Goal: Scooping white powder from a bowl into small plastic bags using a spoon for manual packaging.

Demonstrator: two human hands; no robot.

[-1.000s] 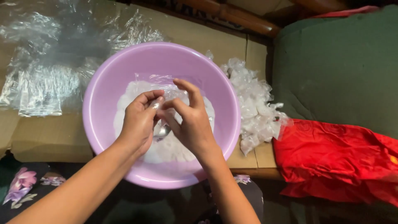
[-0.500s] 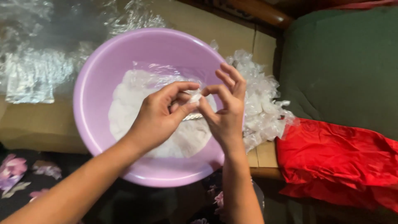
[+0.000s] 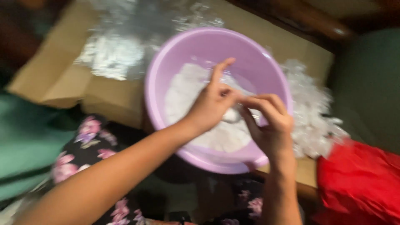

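Head view, blurred: both hands meet over a purple bowl [image 3: 166, 62] of white powder [image 3: 187, 100] on flattened cardboard [image 3: 62, 79]. Left hand [image 3: 212, 104] and right hand [image 3: 271, 125] have fingers curled, pinching something small between them; what it is cannot be told. Clear plastic bags [image 3: 312, 112] lie beside the bowl.

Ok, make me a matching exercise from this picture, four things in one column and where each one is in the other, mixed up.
Things:
1. lilac basin
2. white powder
3. heap of clear plastic bags
4. red cloth

Places:
A. bottom right corner of the view
B. inside the basin
C. on the cardboard, under both hands
D. just right of the basin, on the cardboard

Pairs: 1-C, 2-B, 3-D, 4-A
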